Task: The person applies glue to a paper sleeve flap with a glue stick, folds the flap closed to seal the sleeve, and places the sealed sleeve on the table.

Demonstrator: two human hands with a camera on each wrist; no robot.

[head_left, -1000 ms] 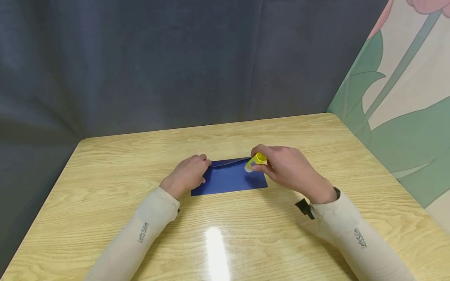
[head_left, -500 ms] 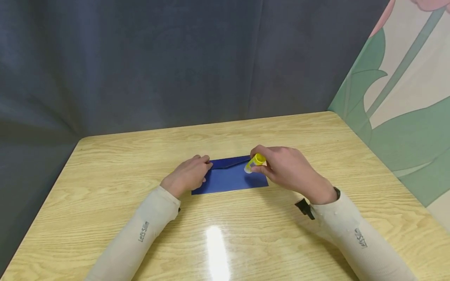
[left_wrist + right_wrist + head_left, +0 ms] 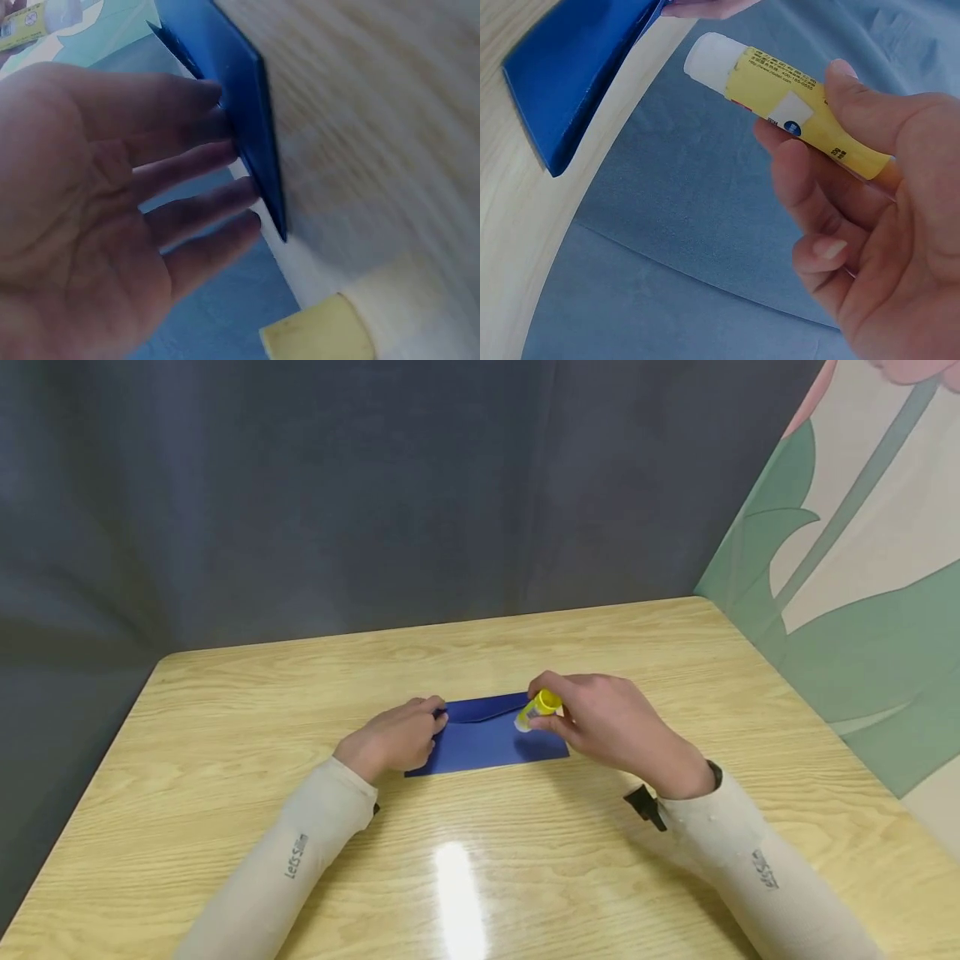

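A blue paper envelope (image 3: 483,747) lies on the table, its flap (image 3: 483,707) along the far side. At its left end is my left hand (image 3: 393,737); in the left wrist view, nearly straight fingers (image 3: 210,240) touch the raised blue paper (image 3: 225,82). My right hand (image 3: 611,722) grips a yellow glue stick (image 3: 537,711) between thumb and fingers, tilted over the envelope's right part. Its white end (image 3: 714,64) points toward the paper in the right wrist view. A yellow cap-like piece (image 3: 319,331) sits on the table below the left fingertips.
The wood-grain table (image 3: 315,685) backs onto a dark curtain (image 3: 360,502). A wall panel with a flower print (image 3: 847,577) borders its right side. Light glares off the table (image 3: 460,893) near the front.
The envelope's flap has folded further toward me, and its edge lies lower. My left fingers have shifted slightly on the paper. The glue stick has moved a little to the left.
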